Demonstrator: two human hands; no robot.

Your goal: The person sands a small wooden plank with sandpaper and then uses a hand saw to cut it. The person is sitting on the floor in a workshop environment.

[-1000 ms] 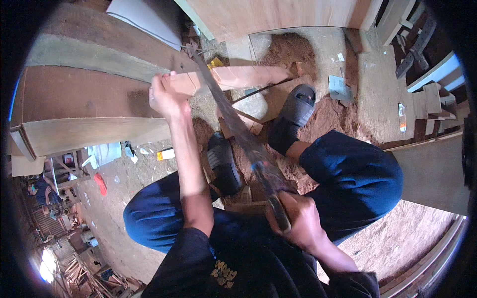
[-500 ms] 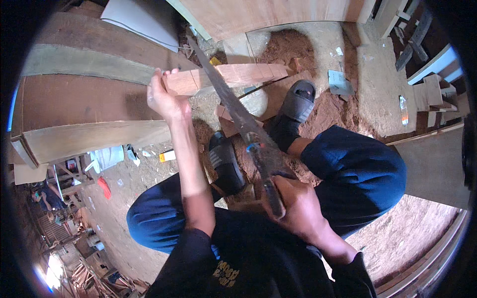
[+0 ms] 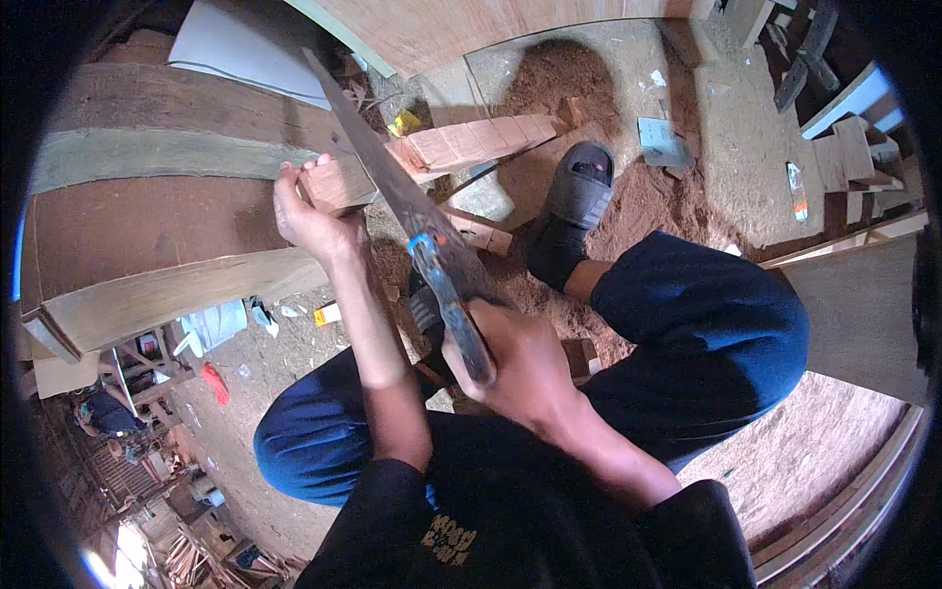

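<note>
My right hand (image 3: 520, 358) is closed round the handle of a handsaw (image 3: 392, 191). Its long blade slants up and to the left, across a curved wooden piece (image 3: 476, 144) with lines marked across it. Whether the teeth touch the wood or sit just above it, I cannot tell. At the near left end of that piece, my left hand (image 3: 319, 221) grips the wood, thumb on the near side and fingertips showing over the far edge. The blade passes close to the right of this hand. Under the saw lies a small wooden offcut (image 3: 478, 234).
Reddish sawdust (image 3: 653, 206) covers the floor round my sandalled feet (image 3: 584, 187). Long wooden boards (image 3: 157, 216) stand at the left, and a large panel (image 3: 491, 39) at the far side. Wooden parts (image 3: 854, 157) are stacked at the right. Another person (image 3: 108, 410) is at the far lower left.
My right hand and the saw have moved left and away from me, so the blade now crosses the wood closer to my left hand. My left hand keeps its grip, shifted slightly left.
</note>
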